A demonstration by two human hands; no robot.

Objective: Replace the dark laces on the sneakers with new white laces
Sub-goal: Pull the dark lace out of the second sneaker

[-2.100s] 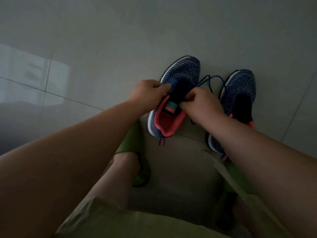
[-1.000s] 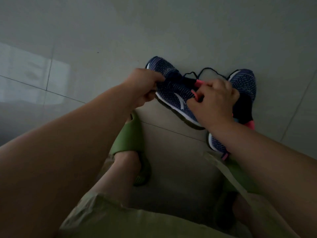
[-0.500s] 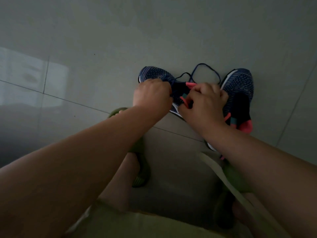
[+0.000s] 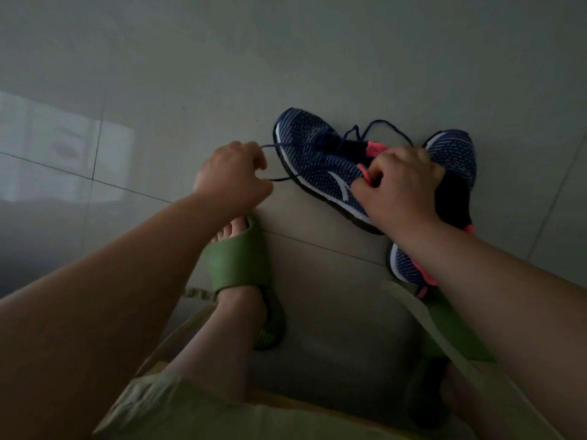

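A navy knit sneaker (image 4: 317, 166) with a white sole and pink collar lies turned on the floor, toe pointing up-left. My right hand (image 4: 397, 182) grips its pink collar at the heel end. My left hand (image 4: 232, 176) sits left of the toe and pinches the dark lace (image 4: 273, 147), which runs taut from the eyelets. More of that lace loops above the shoe. The second navy sneaker (image 4: 454, 173) stands upright behind my right hand, partly hidden by my wrist. No white laces are in view.
Grey floor tiles (image 4: 158, 74) stretch all around. My feet in green slides (image 4: 241, 258) are planted just below the shoes, the right one mostly hidden under my forearm. Pale green trousers fill the bottom edge.
The first sneaker was turned from toe-away to lying across with toe up-left. My left hand has come off the shoe and drawn the dark lace out to the left.
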